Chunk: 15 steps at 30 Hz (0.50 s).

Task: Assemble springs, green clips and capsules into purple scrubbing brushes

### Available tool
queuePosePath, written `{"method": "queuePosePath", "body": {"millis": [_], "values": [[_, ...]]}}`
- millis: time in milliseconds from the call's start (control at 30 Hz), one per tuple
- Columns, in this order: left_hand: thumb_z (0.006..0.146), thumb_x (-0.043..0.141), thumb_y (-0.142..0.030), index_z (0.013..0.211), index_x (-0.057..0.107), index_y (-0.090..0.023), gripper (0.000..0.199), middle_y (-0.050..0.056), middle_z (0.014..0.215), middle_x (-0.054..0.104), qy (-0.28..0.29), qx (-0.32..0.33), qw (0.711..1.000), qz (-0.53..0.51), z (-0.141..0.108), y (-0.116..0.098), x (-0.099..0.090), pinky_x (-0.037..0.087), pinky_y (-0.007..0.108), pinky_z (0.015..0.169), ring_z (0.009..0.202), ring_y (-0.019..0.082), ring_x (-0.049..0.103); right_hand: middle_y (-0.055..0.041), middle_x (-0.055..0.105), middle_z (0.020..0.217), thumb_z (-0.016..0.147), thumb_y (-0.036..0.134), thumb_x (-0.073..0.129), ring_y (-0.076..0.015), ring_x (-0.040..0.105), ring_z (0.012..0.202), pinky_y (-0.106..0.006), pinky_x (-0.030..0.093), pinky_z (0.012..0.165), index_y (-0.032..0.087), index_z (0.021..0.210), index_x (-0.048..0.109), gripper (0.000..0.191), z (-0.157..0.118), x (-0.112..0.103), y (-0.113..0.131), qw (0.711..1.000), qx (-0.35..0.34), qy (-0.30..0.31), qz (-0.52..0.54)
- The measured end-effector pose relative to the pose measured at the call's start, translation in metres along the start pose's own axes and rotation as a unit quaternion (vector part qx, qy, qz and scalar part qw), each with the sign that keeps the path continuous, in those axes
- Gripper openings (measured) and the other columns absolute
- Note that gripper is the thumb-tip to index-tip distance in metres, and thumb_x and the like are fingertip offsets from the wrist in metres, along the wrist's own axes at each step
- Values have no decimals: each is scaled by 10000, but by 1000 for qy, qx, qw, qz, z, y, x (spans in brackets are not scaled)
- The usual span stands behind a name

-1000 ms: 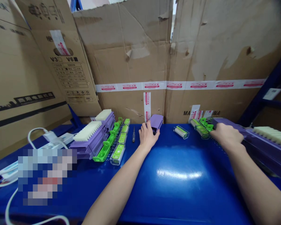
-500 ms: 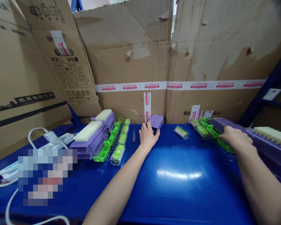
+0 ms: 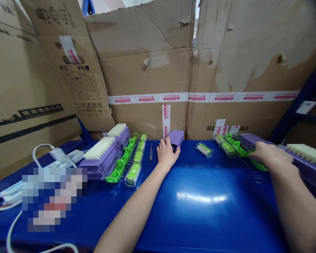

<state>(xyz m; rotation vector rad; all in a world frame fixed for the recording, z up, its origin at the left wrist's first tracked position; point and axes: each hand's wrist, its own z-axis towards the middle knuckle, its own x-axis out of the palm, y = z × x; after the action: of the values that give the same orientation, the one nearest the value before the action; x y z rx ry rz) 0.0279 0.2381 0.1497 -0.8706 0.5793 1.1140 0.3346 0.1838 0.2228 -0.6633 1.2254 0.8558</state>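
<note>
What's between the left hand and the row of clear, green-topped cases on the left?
In the head view, a small screwdriver lies on the blue tabletop between the left hand and that row of cases.

Free front tabletop (image 3: pixel 200 218), cardboard (image 3: pixel 147 80) behind, green strip (image 3: pixel 242 152) right

A glossy blue table (image 3: pixel 200 225) carries everything, a screwdriver (image 3: pixel 151 155) lying toward its back. Left of the screwdriver, nearest first, come a row of clear cases (image 3: pixel 138 155), springs (image 3: pixel 127 164), a green strip (image 3: pixel 119 165), purple housings (image 3: pixel 101 165) and a power strip (image 3: pixel 76 154). Right of it come a purple block (image 3: pixel 177 135), a lone case (image 3: pixel 204 150), two more cases (image 3: pixel 229 149), a second green strip (image 3: pixel 236 146) and, farthest, another purple housing (image 3: pixel 308 167)
</note>
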Motion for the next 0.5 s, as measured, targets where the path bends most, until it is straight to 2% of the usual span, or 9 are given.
{"method": "queuePosePath", "body": {"millis": [67, 167, 233, 267, 333, 433, 500], "values": [[809, 493, -470, 1248, 333, -162, 559, 135, 1118, 467, 1, 0, 1000, -1, 0, 0, -1, 404, 391, 845, 1053, 280, 491, -210, 617, 884, 736, 341, 523, -314, 614, 774, -334, 342, 528, 176, 1000, 610, 323, -11, -18, 4, 1000, 23, 8, 14], [806, 499, -463, 1251, 330, -161, 564, 135, 1123, 462, 2, 2, 1000, -4, 0, -1, -1, 408, 397, 844, 1056, 283, 489, -189, 585, 990, 817, 445, 411, -316, 598, 803, -323, 328, 531, 220, 1209, 515, 464, -31, -37, 24, 993, -21, -109, 40], [805, 500, -466, 1250, 333, -158, 566, 137, 1126, 461, 1, 3, 1000, -6, 0, 0, -1, 410, 400, 842, 1055, 285, 490, -159, 557, 1043, 847, 454, 369, -281, 592, 787, -307, 329, 534, 245, 1227, 512, 457, -41, -36, 45, 977, -64, -191, 71], [805, 498, -467, 1249, 335, -157, 566, 138, 1125, 462, 0, 3, 1000, -5, 0, 0, -1, 410, 400, 842, 1054, 286, 491, -139, 551, 1045, 856, 437, 365, -257, 586, 789, -296, 340, 543, 236, 1187, 545, 427, -45, -31, 57, 965, -89, -229, 93], [808, 494, -469, 1252, 336, -154, 567, 138, 1123, 463, -4, 3, 1000, -3, 0, 0, 0, 410, 398, 842, 1051, 287, 494, -104, 544, 1062, 859, 398, 392, -217, 573, 835, -266, 369, 576, 221, 1105, 592, 363, -50, -13, 80, 939, -180, -253, 146], [810, 493, -471, 1257, 331, -149, 574, 137, 1118, 462, -9, 6, 1000, -3, 0, 0, 1, 409, 395, 843, 1055, 287, 496, -82, 558, 1012, 854, 365, 425, -198, 565, 877, -245, 408, 624, 202, 1057, 598, 313, -58, 19, 109, 908, -287, -218, 213], [810, 494, -474, 1256, 331, -151, 575, 136, 1118, 464, -9, 7, 1000, -2, 0, 0, 1, 408, 396, 845, 1058, 286, 495, -78, 560, 1011, 861, 350, 423, -184, 570, 870, -244, 434, 672, 197, 1057, 587, 297, -65, 34, 122, 889, -326, -183, 263]]}}
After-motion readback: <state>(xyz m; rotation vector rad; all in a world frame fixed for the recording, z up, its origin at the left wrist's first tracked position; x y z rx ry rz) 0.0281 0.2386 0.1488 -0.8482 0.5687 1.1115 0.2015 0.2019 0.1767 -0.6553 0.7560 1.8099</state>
